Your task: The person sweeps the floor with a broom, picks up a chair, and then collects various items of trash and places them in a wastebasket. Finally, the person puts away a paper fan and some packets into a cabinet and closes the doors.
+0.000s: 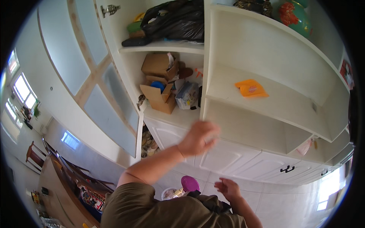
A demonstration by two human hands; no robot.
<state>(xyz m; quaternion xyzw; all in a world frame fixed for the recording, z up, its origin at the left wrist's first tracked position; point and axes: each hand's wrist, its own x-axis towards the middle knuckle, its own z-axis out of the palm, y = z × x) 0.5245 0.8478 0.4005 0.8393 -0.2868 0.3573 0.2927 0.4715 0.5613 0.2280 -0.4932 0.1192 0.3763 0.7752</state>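
Note:
My left hand (198, 139) is stretched out in front of the white cabinet, near the front edge of its lower shelf. It is blurred, with the fingers curled, and whether anything small is in it cannot be told. My right hand (228, 189) hangs lower, over the tiled floor, fingers loosely apart and nothing visible in them. Beyond my left hand, the left compartment holds an opened cardboard box (163, 101), another cardboard box (156, 66) behind it and a filled plastic bag (187, 95). An orange plastic bag (252, 88) lies flat on the shelf to the right.
A cabinet door with frosted panes (105, 91) swings out at left. Black plastic bags (176, 21) fill the upper shelf; a green vase (295, 18) stands at upper right. By my body are a white bin (168, 193) and a purple lid (190, 184). A wooden table (54, 191) stands lower left.

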